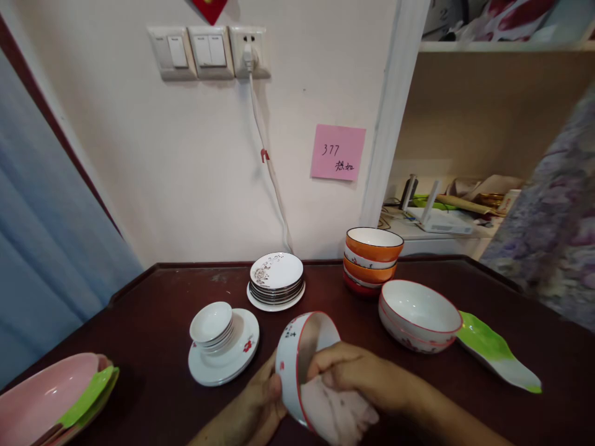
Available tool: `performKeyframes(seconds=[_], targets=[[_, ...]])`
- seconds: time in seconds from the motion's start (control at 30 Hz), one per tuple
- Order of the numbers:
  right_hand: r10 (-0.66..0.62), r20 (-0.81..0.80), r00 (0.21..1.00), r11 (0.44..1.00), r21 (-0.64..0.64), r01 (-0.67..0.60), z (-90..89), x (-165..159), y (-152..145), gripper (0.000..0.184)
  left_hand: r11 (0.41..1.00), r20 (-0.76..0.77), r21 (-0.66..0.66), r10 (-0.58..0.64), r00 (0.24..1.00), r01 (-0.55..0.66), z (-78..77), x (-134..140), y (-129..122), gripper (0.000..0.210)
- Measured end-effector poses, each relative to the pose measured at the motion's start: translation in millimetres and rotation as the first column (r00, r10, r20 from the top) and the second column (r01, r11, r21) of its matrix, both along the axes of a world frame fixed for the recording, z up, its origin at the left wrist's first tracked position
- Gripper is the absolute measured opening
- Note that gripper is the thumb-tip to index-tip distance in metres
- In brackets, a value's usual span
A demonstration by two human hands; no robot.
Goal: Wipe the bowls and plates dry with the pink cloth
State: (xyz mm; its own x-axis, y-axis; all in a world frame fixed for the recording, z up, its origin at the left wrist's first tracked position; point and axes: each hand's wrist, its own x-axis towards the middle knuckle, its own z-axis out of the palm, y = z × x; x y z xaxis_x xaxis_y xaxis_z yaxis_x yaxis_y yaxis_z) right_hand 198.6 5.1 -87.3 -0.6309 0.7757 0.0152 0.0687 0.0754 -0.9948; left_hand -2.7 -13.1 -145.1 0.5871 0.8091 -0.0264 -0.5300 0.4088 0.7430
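A white bowl with a red rim (289, 365) is tipped on its side above the table, its mouth facing right. My left hand (263, 396) is closed around its outer left side and base. In my right hand (346, 368) is a pale pinkish cloth (337, 412), bunched under the fingers and pressed at the bowl's mouth. Part of the cloth hangs below the rim. The right fingertips are hidden inside the bowl.
Around the dark red table (158, 322) stand stacked small dishes on white plates (223, 371), patterned plates (276, 272), orange bowls (374, 248), red-rimmed bowls (418, 310), a green leaf-shaped dish (493, 347) and pink dishes (41, 390). Behind rises a wall with a cord (267, 167).
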Motion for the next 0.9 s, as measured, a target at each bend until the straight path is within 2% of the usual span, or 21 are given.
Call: performKeyframes(seconds=[0.07,0.1,0.13,0.2,0.23,0.27,0.3,0.33,0.47,0.57,0.67,0.77,0.83,0.9], targets=[[-0.060,-0.170,0.984,0.964,-0.267,0.013,0.1,5.3,6.1,0.018,0.999,0.024,-0.007,0.043,0.999,-0.042,-3.9,-1.0,1.5,0.068],[-0.143,-0.254,0.957,0.935,-0.350,0.047,0.1,7.6,10.6,0.020,0.998,0.042,-0.010,0.069,0.997,-0.069,-6.1,-1.7,2.2,0.067],[-0.283,-0.324,0.903,0.911,-0.386,0.147,-0.5,9.4,16.0,0.020,0.996,0.058,-0.012,0.094,0.994,-0.094,-8.1,-2.3,2.7,0.068],[-0.546,-0.394,0.740,0.824,-0.411,0.390,-4.4,11.0,27.5,0.018,0.991,0.071,-0.010,0.135,0.988,-0.135,-10.4,-2.9,2.5,0.075],[-0.629,-0.394,0.670,0.773,-0.410,0.484,-7.7,10.6,32.3,0.018,0.988,0.068,-0.003,0.152,0.986,-0.152,-10.3,-2.8,1.8,0.080],[-0.674,-0.381,0.633,0.737,-0.404,0.541,-11.8,9.0,35.6,0.019,0.986,0.060,0.005,0.166,0.984,-0.166,-9.6,-2.3,0.8,0.085],[-0.688,-0.357,0.632,0.724,-0.402,0.561,-16.4,6.3,37.0,0.021,0.984,0.051,0.016,0.178,0.983,-0.179,-8.1,-1.6,-0.3,0.089],[-0.673,-0.334,0.660,0.735,-0.405,0.544,-21.1,2.4,36.2,0.024,0.981,0.041,0.026,0.189,0.981,-0.190,-6.2,-0.7,-1.5,0.093],[-0.490,-0.305,0.816,0.828,-0.456,0.327,-35.2,-19.0,19.0,0.043,0.975,0.017,0.052,0.217,0.976,-0.218,2.3,2.7,-4.3,0.105],[-0.443,-0.307,0.842,0.824,-0.511,0.247,-39.2,-30.0,8.2,0.048,0.980,-0.001,0.070,0.187,0.982,-0.186,5.8,3.7,-4.2,0.111],[-0.487,-0.279,0.828,0.802,-0.519,0.296,-39.4,-31.0,9.4,0.042,0.983,-0.025,0.089,0.163,0.986,-0.160,6.7,5.2,-2.4,0.114],[-0.576,-0.285,0.766,0.783,-0.462,0.417,-36.6,-24.3,17.6,0.043,0.984,-0.045,0.095,0.158,0.986,-0.153,6.1,7.6,0.6,0.111],[-0.620,-0.301,0.725,0.775,-0.378,0.506,-33.7,-17.8,23.0,0.047,0.983,-0.059,0.095,0.161,0.985,-0.155,5.2,8.5,2.3,0.108],[-0.640,-0.291,0.711,0.768,-0.210,0.605,-31.5,-11.6,26.4,0.047,0.986,-0.075,0.093,0.148,0.986,-0.141,4.1,8.3,3.0,0.103]])
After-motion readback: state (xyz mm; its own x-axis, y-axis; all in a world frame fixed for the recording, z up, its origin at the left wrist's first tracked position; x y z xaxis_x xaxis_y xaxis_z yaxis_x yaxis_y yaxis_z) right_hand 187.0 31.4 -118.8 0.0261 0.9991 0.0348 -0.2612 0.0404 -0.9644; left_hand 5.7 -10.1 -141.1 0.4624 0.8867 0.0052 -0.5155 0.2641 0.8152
